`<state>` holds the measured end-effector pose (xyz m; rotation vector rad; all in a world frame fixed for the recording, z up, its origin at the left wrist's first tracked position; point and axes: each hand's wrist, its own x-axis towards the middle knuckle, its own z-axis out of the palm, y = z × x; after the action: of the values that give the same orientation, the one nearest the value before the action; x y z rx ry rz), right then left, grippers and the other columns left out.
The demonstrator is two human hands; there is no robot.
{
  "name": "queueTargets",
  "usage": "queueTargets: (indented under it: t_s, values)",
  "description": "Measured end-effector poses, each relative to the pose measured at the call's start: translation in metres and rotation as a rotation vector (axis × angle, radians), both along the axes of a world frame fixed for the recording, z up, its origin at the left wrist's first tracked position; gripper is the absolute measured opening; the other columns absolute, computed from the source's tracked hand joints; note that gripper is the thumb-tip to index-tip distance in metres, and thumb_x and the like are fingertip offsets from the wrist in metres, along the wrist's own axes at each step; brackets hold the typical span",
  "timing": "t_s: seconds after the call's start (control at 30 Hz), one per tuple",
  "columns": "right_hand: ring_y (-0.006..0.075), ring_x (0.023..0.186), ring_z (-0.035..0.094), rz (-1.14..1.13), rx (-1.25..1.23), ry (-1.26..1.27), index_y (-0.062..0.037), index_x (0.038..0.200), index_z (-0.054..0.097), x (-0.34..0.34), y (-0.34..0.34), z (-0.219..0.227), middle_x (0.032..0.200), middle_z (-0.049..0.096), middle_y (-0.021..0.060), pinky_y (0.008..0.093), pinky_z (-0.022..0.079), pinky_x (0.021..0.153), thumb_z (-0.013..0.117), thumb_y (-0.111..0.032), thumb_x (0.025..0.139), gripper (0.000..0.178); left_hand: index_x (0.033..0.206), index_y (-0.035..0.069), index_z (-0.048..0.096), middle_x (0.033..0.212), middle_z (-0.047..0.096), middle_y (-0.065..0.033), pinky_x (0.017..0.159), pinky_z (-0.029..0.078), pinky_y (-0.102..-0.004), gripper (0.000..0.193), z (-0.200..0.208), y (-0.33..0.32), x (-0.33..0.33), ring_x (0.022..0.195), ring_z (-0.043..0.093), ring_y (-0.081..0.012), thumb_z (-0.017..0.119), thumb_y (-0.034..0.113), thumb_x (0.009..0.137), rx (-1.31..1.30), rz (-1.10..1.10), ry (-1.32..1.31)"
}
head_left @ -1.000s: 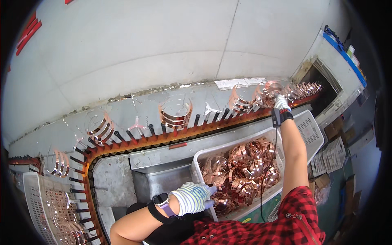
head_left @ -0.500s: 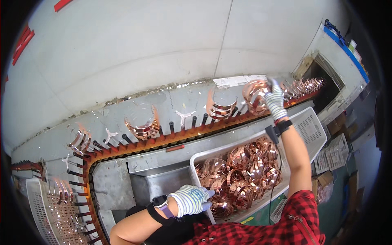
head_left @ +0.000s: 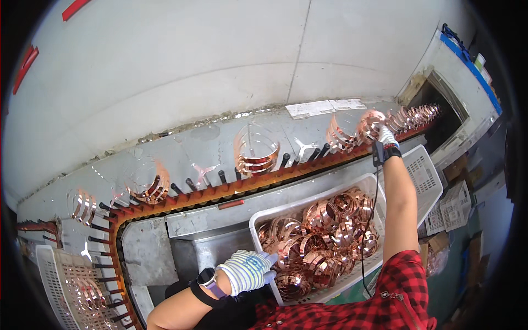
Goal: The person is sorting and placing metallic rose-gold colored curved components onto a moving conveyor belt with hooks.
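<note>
My right hand point(head_left: 386, 135), in a striped glove, reaches to the far right of the conveyor chain. Its fingers close on a shiny copper-coloured banded ring piece point(head_left: 370, 125), though the fingertips are partly hidden. Just left of it stands a similar banded piece point(head_left: 342, 137) on the chain. My left hand point(head_left: 248, 271), also gloved, lies at the near left rim of a white plastic crate point(head_left: 254, 223). Its fingers stretch loosely toward the heap of copper-coloured ring pieces point(head_left: 322, 258), and nothing shows in them.
The orange-brown chain point(head_left: 220, 192) with black pegs curves round a metal worktop point(head_left: 151, 247). More ring pieces ride on it, with a bare white three-armed holder point(head_left: 305, 148) between them. A second crate point(head_left: 52, 280) stands at left. Far right is a wall opening point(head_left: 448, 113).
The ring pieces and holders along the chain have shifted left. My right hand has moved right and slightly nearer. My left hand has drawn back a little to the left.
</note>
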<state>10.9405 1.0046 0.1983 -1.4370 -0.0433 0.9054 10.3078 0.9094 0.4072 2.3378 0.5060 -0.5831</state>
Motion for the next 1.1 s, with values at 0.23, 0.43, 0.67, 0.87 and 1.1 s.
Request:
queueTargets:
  t_s: [0.23,0.43,0.67,0.87,1.1]
  values:
    - [0.0286,0.111,0.062,0.484,-0.534,-0.777,-0.0007,0.123,0.062,-0.028,0.003,-0.006,0.123,0.064,0.0190,0.0338,0.043,0.098,0.064,-0.033,0.085,0.051,0.134,-0.002,0.050,0.125,0.061,-0.0226,0.096,0.048,-0.0423,0.060,-0.002,0.014,0.013,0.114,0.060,-0.0378,0.051,0.043,0.095,-0.051,0.062,0.145]
    - [0.0212,0.092,0.064,0.311,-0.036,-1.297,-0.0007,0.125,0.057,-0.107,-0.011,0.100,0.103,0.068,0.0141,0.0326,0.052,0.080,0.064,-0.001,0.083,0.042,0.134,-0.002,0.051,0.126,0.061,-0.0221,0.096,0.049,-0.0426,0.059,-0.009,0.010,0.008,0.115,0.060,-0.0371,0.051,0.043,0.095,-0.007,0.066,0.174]
    - [0.0133,0.088,0.060,-0.264,0.181,-0.563,-0.0042,0.121,0.063,-0.010,-0.019,0.073,0.103,0.066,0.0031,0.0274,0.049,0.080,0.063,-0.013,0.088,0.034,0.132,-0.001,0.052,0.123,0.064,-0.0204,0.090,0.051,-0.0448,0.057,-0.011,0.008,0.007,0.110,0.062,-0.0369,0.048,0.044,0.097,0.024,0.046,0.250]
    - [0.0317,0.117,0.061,0.434,-1.186,-1.234,-0.0082,0.111,0.070,0.104,-0.056,0.016,0.123,0.065,0.0173,0.0416,0.049,0.094,0.060,-0.014,0.085,0.029,0.130,-0.002,0.053,0.121,0.064,-0.0211,0.088,0.051,-0.0443,0.056,-0.015,0.009,0.000,0.107,0.063,-0.0370,0.049,0.041,0.096,0.018,0.059,0.169]
    - [0.0287,0.108,0.062,-0.045,-0.397,-0.506,-0.0075,0.124,0.062,0.057,-0.018,0.002,0.120,0.065,0.0146,0.0407,0.052,0.088,0.062,-0.026,0.089,0.039,0.128,-0.004,0.052,0.106,0.065,-0.0203,0.080,0.052,-0.0457,0.054,-0.011,0.013,-0.013,0.094,0.064,-0.0375,0.051,0.039,0.095,0.005,0.096,0.097]
